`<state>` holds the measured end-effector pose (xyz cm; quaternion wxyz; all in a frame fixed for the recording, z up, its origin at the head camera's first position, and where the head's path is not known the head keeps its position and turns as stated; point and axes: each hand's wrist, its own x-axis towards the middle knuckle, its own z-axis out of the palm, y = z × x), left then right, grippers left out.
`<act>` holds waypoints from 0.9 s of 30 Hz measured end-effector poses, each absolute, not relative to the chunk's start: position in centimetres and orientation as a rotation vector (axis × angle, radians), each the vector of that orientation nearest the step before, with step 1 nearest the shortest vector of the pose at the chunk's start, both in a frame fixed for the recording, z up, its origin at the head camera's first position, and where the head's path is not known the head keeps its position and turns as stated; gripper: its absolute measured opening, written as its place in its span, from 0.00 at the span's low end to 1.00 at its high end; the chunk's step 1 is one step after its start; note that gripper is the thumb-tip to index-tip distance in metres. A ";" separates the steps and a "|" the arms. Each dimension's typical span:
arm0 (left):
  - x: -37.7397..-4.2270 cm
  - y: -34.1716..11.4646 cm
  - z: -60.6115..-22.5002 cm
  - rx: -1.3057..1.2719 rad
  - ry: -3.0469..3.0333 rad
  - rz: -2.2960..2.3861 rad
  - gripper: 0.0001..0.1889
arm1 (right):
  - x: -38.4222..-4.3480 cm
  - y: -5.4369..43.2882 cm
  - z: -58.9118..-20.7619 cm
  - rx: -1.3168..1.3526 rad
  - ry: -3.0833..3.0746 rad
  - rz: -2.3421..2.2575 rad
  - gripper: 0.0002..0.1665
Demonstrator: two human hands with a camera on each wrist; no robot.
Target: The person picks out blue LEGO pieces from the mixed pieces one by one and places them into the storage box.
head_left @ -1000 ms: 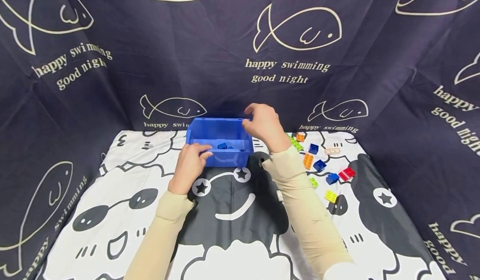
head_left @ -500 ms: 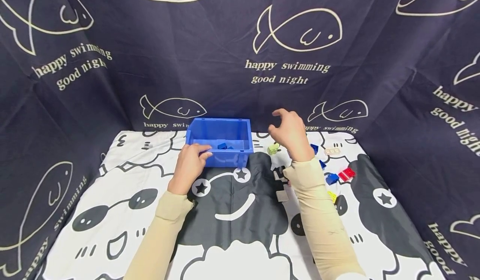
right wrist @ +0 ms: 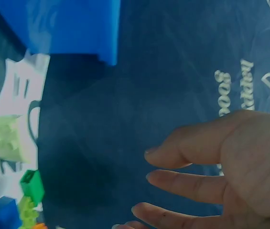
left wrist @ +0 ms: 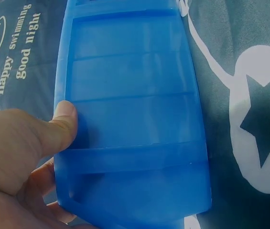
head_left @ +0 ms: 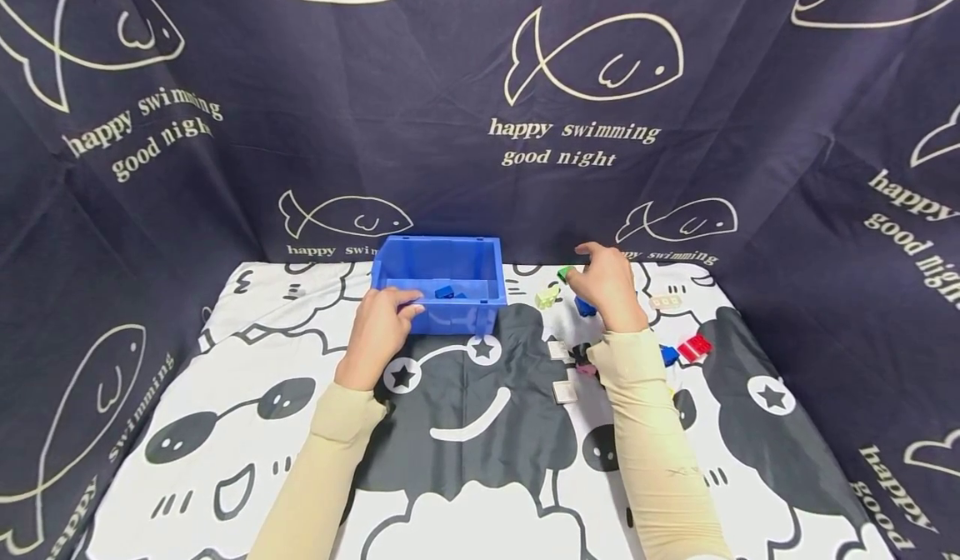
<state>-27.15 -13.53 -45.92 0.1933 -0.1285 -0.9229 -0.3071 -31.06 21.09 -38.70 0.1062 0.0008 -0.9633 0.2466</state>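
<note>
A blue plastic bin (head_left: 453, 317) stands at the back of the cloth, with small blue building bricks (head_left: 445, 292) inside. My left hand (head_left: 380, 331) grips its near rim, the thumb on the inner side and fingers outside in the left wrist view. To the right of the bin, my right hand (head_left: 609, 287) hovers over loose bricks. Its thumb and fingers are apart with nothing between them in the right wrist view. Closest to it are a green brick (right wrist: 32, 186), a blue brick (head_left: 585, 307) and a pale green brick (head_left: 547, 297). The forearm covers part of the pile.
Red bricks (head_left: 695, 347), a beige brick (head_left: 665, 302) and another blue brick (head_left: 668, 355) lie to the right. Two whitish pieces (head_left: 565, 392) and a pink one (head_left: 586, 369) are beside the right forearm. A dark fish-print curtain (head_left: 450, 127) rises behind the patterned cloth (head_left: 465, 460).
My right hand has moved from the bin's right rim rightward and then down toward the bricks, uncovering the pale green brick. The left hand and bin have stayed put.
</note>
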 end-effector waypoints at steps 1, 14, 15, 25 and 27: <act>-27.2 -13.5 -45.9 -0.362 -2.584 -0.858 0.11 | -31.3 21.3 -39.1 -0.002 -2.843 0.721 0.33; -26.8 -13.4 -45.5 -0.359 -2.584 -0.884 0.11 | -32.8 23.2 -43.6 -0.040 -2.913 0.716 0.32; -26.8 -13.4 -45.5 -0.354 -2.587 -0.887 0.11 | -32.8 23.2 -43.8 -0.045 -2.921 0.718 0.32; -26.8 -13.3 -45.5 -0.349 -2.593 -0.885 0.12 | -33.3 24.1 -45.3 -0.097 -2.990 0.693 0.33; -26.7 -13.4 -45.4 -0.346 -2.592 -0.886 0.12 | -33.6 24.1 -45.4 -0.107 -3.016 0.700 0.34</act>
